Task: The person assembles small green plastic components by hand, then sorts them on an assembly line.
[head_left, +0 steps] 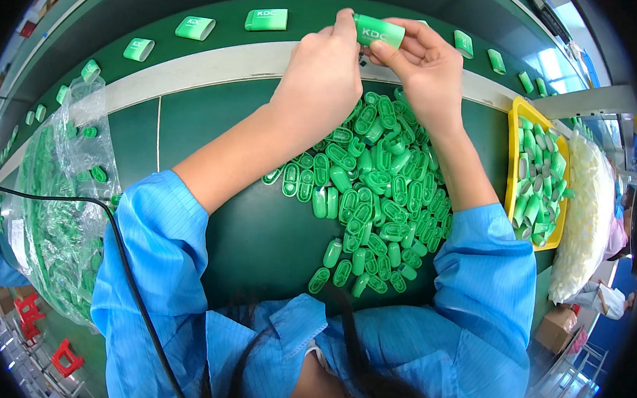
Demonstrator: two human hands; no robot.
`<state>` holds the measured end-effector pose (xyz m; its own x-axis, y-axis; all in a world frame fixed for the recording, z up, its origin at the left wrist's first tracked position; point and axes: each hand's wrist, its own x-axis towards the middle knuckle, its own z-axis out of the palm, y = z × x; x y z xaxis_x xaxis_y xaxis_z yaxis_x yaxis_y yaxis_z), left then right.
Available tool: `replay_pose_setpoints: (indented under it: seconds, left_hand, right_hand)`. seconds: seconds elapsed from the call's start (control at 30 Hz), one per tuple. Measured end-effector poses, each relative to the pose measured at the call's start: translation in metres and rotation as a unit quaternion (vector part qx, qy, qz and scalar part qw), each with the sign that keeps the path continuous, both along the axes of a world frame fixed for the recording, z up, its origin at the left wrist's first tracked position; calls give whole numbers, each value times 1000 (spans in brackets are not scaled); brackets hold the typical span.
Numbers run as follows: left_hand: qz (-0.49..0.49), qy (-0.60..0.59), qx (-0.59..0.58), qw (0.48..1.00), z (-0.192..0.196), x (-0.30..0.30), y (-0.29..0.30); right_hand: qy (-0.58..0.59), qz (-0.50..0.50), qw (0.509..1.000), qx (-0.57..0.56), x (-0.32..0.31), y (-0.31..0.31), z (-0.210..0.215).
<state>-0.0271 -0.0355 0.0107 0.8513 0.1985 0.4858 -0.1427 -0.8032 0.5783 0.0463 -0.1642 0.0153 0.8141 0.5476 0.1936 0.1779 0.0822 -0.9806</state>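
Observation:
A short green plastic casing (381, 35) with white print is held level over the pale rail at the far side of the table. My right hand (432, 71) pinches its right end between thumb and fingers. Closed around the left end is my left hand (325, 72); its fingers are mostly hidden behind its back, so a small part inside them cannot be made out. Below both hands spreads a heap of green oval end caps (378, 181), some hollow side up, some lying on their sides.
Beyond the rail (195, 66), printed green casings (195, 28) lie spaced along a green belt. A yellow tray (515, 149) of casings stands right, beside a bulging clear bag (581, 215) of pale pieces. At left lies a clear plastic bag (63, 205) with green parts; a black cable (122, 249) crosses my left sleeve.

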Motion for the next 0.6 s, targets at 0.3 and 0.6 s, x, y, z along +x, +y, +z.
replay_pose_setpoints:
  seconds: [0.3, 0.6]
  left_hand:
    - [-99, 129, -245, 956, -13, 57, 61]
    - [-96, 34, 133, 986, -1, 34, 70]
  right_hand:
    - [-258, -71, 932, -246, 49, 12, 2]
    - [-422, -113, 785, -439, 91, -19, -20]
